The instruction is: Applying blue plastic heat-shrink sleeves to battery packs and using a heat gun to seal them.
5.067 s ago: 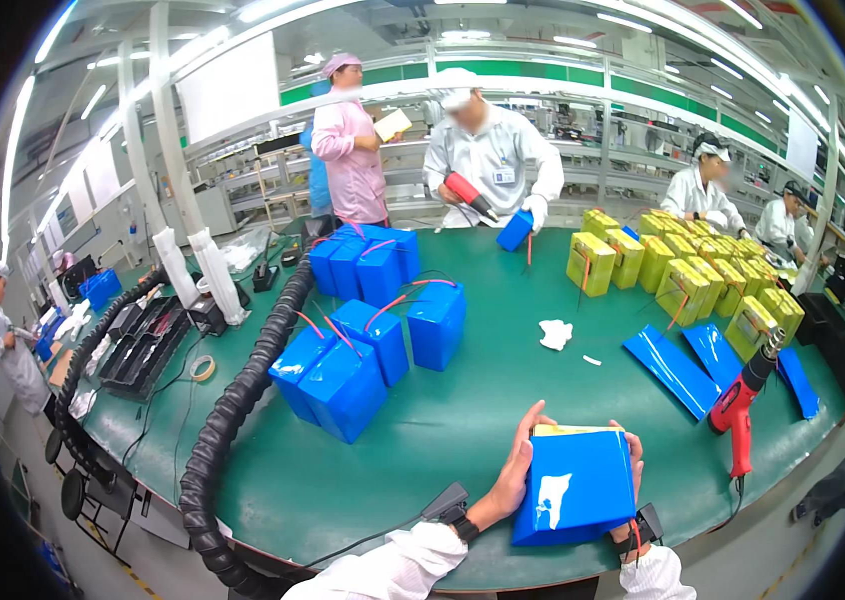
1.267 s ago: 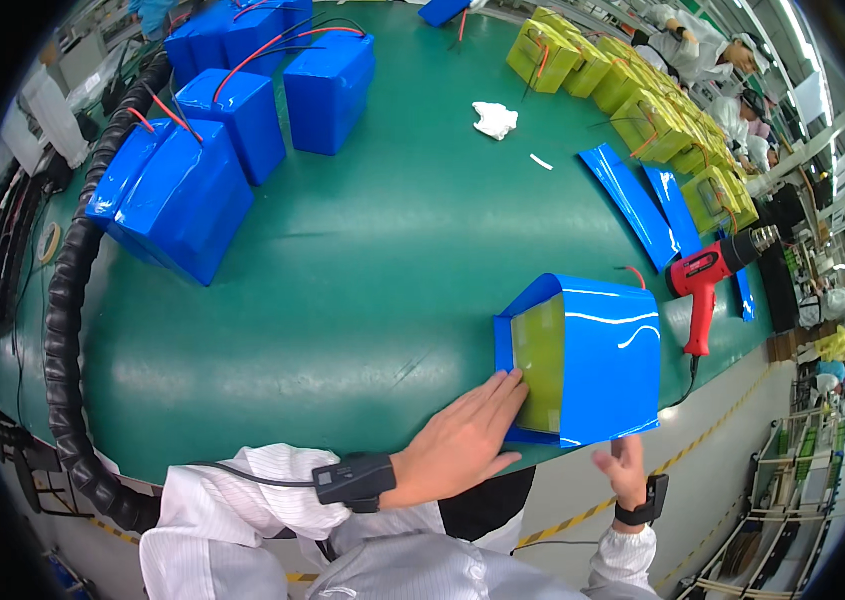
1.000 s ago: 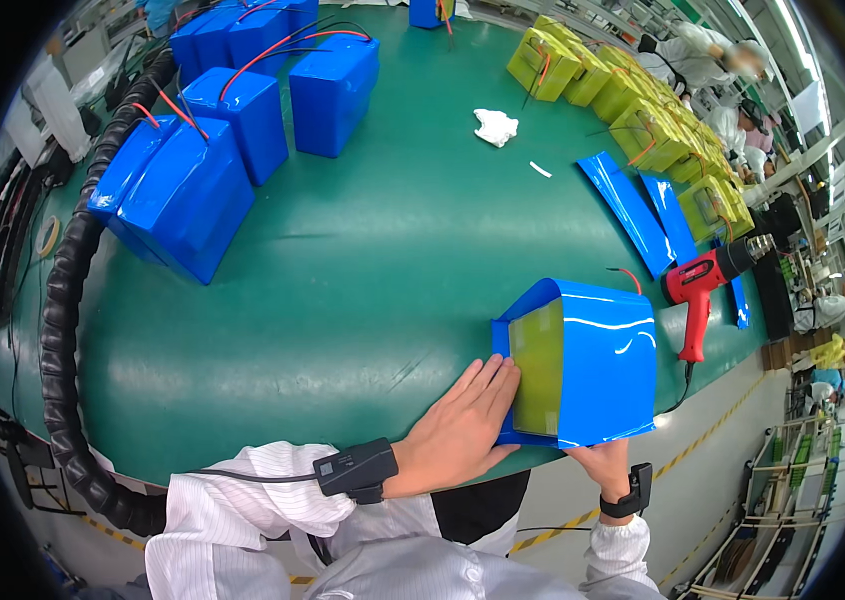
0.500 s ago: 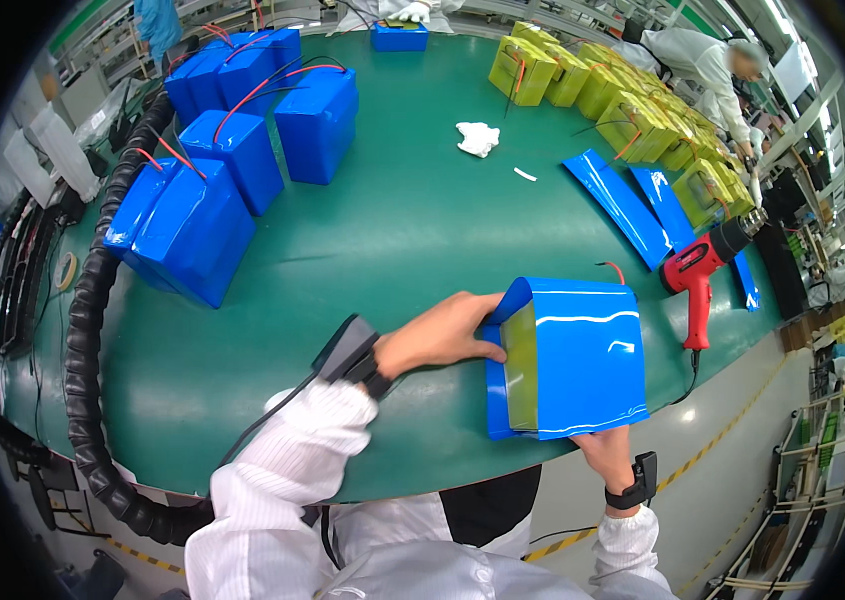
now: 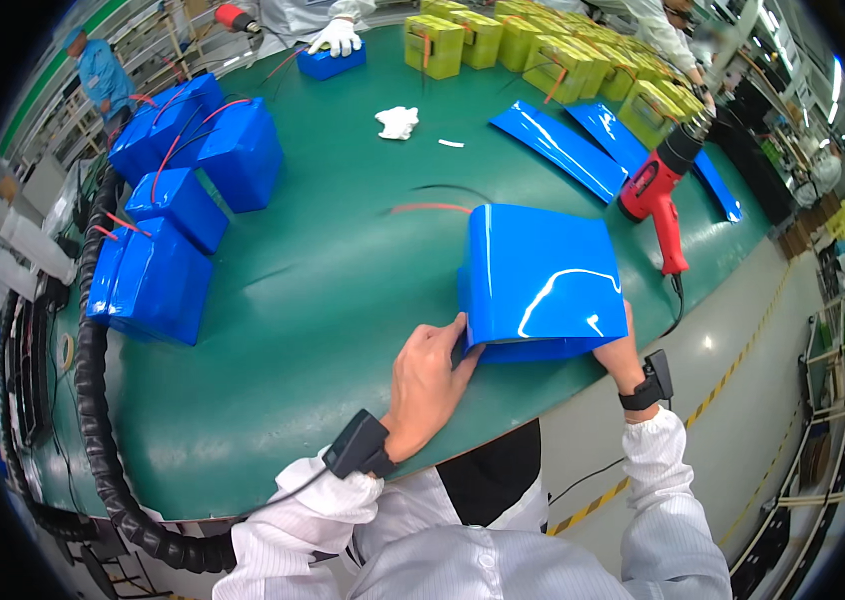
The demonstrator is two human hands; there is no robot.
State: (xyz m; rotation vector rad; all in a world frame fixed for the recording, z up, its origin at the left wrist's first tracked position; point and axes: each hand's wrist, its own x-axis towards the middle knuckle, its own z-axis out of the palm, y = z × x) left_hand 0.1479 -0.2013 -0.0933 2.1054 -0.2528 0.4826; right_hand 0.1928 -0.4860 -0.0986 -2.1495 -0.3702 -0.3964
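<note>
The blue sleeve [image 5: 548, 270] sits on the near right part of the table [image 5: 323, 350], its near end open; the left hand [image 5: 425, 385] has its grip pinching the near left corner between thumb and fingers; the right hand [image 5: 620, 350] bears on the near right corner, its fingertips hidden, so I cannot tell whether its grip is spread or pressed together; the step in hand seems to be squaring the sleeve, best done by easing both sides evenly; a light pinch should spare the film a crease; the red wire [image 5: 430, 208] and black wire [image 5: 453, 187] reach out at the far left and are best left untrapped; the red heat gun [image 5: 658, 195] lies just to the right, so turning the sleeve that way calls for care.
</note>
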